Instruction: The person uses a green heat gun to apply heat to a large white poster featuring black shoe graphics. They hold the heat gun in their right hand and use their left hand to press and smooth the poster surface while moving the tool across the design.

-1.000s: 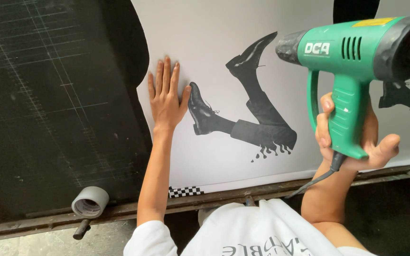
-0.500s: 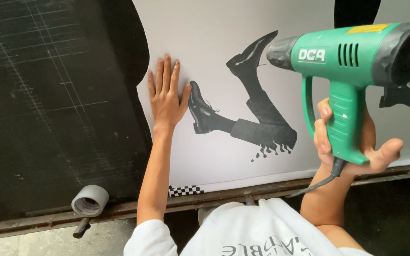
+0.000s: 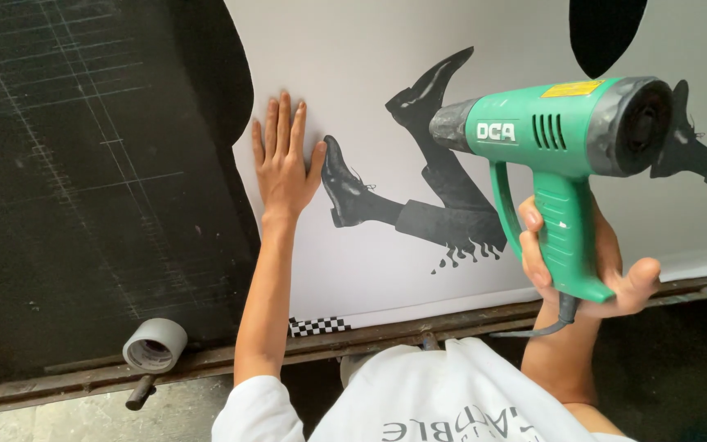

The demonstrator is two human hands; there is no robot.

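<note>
Head view: left hand (image 3: 282,164) pressed flat, fingers spread, on white printed sheet (image 3: 353,74); right hand (image 3: 587,266) grips green heat gun (image 3: 562,139); best kept moving, nozzle off fingers

Bright, even light; sharp focus

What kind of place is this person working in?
Probably a sign or vinyl-graphics workshop: the left hand presses a large printed white sheet, the right hand holds a green heat gun, and a tape roll sits nearby.
</note>
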